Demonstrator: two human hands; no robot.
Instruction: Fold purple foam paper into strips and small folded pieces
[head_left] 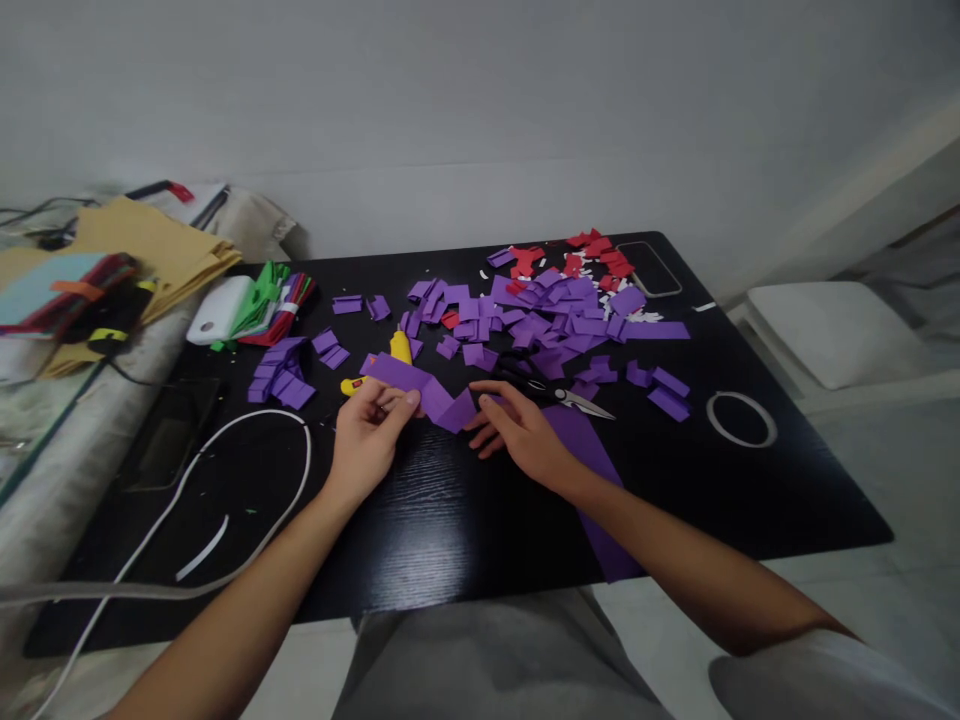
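My left hand (369, 430) pinches a purple paper strip (409, 378) between thumb and fingers. The strip is creased, and its folded right end angles up in front of my right hand (525, 432). That hand's fingers are spread and bent close to the strip's end; whether they touch it I cannot tell. Black-handled scissors (583, 403) lie just beyond my right hand, blades pointing right. Under my right forearm is a long purple sheet (600, 500). Behind the strip stands a yellow tool (400, 347), possibly a glue gun, partly hidden.
Loose purple paper pieces (551, 300) and red scraps (596, 250) cover the back of the black table (450, 550). Bundled coloured paper (281, 310) lies at back left. A white cable (304, 470) loops on the left. At right are a ring (741, 418) and a stool (821, 330).
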